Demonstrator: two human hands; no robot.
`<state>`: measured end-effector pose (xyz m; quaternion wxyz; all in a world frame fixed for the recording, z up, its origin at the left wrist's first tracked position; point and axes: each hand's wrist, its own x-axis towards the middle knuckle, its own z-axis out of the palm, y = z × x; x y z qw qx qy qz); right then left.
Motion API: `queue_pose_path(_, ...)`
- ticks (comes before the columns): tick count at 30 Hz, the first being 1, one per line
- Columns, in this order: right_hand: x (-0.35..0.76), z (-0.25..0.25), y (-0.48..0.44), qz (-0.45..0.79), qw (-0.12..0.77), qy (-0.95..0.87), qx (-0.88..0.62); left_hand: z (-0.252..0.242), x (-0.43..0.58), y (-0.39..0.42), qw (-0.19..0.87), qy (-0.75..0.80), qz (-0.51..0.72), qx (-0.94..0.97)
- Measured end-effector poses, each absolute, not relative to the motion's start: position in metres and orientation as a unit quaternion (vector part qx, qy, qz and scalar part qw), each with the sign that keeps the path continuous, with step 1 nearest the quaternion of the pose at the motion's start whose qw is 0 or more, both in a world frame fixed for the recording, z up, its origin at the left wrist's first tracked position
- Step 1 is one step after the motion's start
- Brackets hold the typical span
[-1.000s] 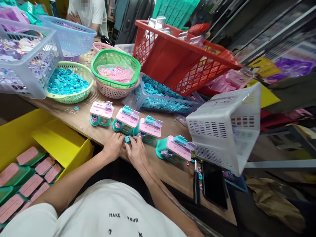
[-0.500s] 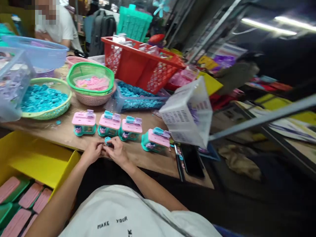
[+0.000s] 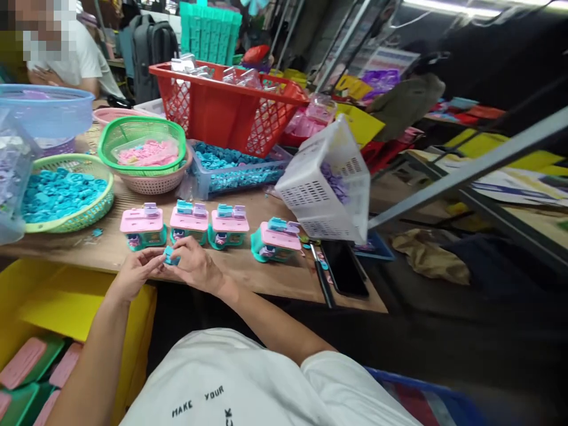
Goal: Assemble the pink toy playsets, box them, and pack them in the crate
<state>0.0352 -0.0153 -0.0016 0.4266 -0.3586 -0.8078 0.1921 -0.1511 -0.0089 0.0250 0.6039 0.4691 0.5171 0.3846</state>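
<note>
Between the fingertips of both hands is a small blue plastic piece (image 3: 169,255), partly covered by the fingers. My left hand (image 3: 135,272) pinches it from the left, and my right hand (image 3: 195,265) grips it from the right, just above the table's front edge. Behind the hands stand several small toy houses with pink tops and teal bases. The leftmost toy house (image 3: 142,222) carries only a lilac piece on top. Blue and lilac pieces sit together on the others, including the rightmost toy house (image 3: 278,239), which is turned at an angle.
A yellow-green basket (image 3: 106,198) of blue pieces, a green basket (image 3: 104,142) with pink parts, a red crate (image 3: 213,118) and a tilted white basket (image 3: 306,198) line the back. A phone (image 3: 344,269) and a pen (image 3: 323,284) lie right. A yellow box (image 3: 142,331) stands lower left. Another person sits back left.
The camera view has shifted, so most things appear further left. Both hands have stayed together on the blue piece, which now shows more clearly between the fingers.
</note>
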Motion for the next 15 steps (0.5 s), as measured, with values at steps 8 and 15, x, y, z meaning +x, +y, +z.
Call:
queue_pose_path(8,-0.018,0.07,0.077,0.217,0.365,-0.84,-0.337,0.069,-0.203,0.045,0.432,0.447,0.508,0.597)
queue_pose_path(15,-0.049,0.079,0.131,0.093,0.138,-0.882,-0.44,0.03,-0.226,0.098,0.375,0.481,0.475,0.634)
